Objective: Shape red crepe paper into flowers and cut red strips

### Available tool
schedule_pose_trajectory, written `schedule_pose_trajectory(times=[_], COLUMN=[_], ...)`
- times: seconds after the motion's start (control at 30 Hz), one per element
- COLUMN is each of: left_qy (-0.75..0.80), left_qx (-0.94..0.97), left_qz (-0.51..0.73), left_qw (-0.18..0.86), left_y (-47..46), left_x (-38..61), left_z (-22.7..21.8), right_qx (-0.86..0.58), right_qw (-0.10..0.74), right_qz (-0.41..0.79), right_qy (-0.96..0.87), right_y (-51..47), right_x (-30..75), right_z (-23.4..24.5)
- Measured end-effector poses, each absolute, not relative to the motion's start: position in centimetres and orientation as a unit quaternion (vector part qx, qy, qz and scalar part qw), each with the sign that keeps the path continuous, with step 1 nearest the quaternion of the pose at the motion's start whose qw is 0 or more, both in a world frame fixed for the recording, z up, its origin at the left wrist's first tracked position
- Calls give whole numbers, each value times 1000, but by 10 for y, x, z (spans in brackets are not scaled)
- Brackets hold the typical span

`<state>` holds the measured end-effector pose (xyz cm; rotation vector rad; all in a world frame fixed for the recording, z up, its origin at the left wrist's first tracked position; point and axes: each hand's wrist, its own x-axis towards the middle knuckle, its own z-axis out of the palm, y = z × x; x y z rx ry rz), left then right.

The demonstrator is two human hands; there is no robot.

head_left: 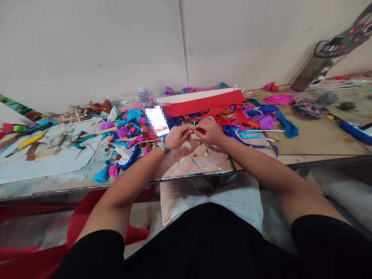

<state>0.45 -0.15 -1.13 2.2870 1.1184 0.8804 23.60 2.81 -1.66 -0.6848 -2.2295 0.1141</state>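
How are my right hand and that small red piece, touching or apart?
Touching: the head view shows the red piece between thumb and fingers of the right hand.
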Motion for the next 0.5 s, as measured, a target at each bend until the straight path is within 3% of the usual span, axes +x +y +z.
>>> schedule_pose_trajectory(times=[0.17,0.5], left_qy=[394,389], left_qx=[840,879], left_qz=[309,273], left_qw=[212,37], left_y=[1,5], left_x=[2,0], left_z=[-11,-11], right_qx=[-265,-282], right_qw=[392,401], right_qz=[40,57], right_qy=[-880,-869], right_y=[27,30], right_x=[235,234], right_z=[-15,-19])
